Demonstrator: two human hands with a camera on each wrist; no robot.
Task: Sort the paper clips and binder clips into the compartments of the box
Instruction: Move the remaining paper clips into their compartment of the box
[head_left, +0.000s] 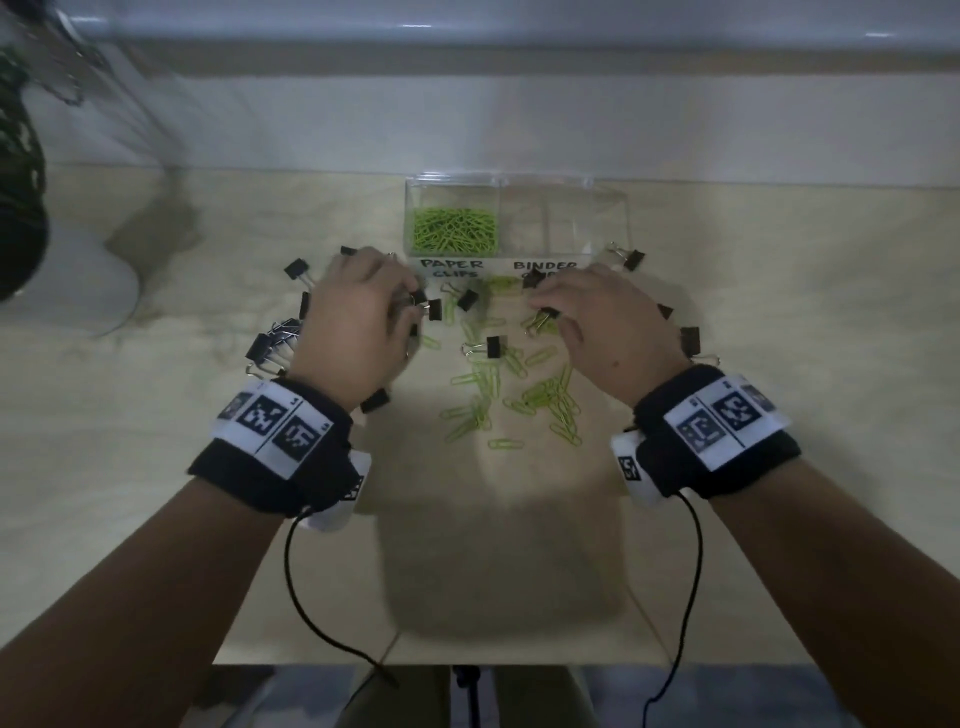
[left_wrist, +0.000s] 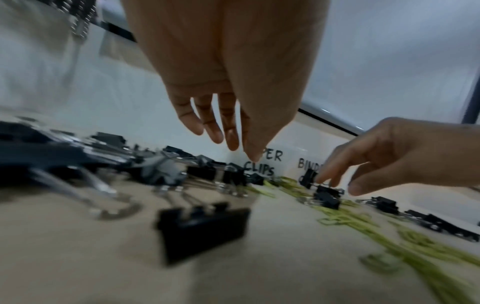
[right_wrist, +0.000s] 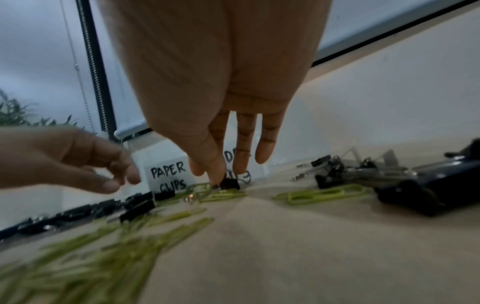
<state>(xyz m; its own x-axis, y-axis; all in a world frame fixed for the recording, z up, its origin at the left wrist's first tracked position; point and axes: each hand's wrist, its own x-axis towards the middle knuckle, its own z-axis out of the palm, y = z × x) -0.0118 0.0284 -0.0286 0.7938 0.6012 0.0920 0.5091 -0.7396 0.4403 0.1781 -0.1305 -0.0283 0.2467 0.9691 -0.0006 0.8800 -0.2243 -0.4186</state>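
A clear two-compartment box (head_left: 608, 228) stands at the back of the table. Its left part, labelled PAPER CLIPS, holds green paper clips (head_left: 452, 231); the right part, labelled BINDER CLIPS, looks empty. Loose green paper clips (head_left: 550, 400) lie in front of it, with black binder clips (head_left: 270, 343) scattered around them. My right hand (head_left: 545, 306) (right_wrist: 228, 170) reaches down with straight fingers, and its fingertips touch a small black binder clip (head_left: 548, 313) (right_wrist: 230, 184) (left_wrist: 326, 192). My left hand (head_left: 410, 306) (left_wrist: 226, 133) hovers with relaxed fingers over other binder clips (head_left: 431, 309) and holds nothing.
More binder clips (head_left: 631, 258) lie right of the box and by my right wrist (head_left: 690, 340). A dark plant (head_left: 15, 171) in a white pot stands far left. The table's front edge (head_left: 467, 663) is near my body. Wrist cables (head_left: 291, 571) trail toward it.
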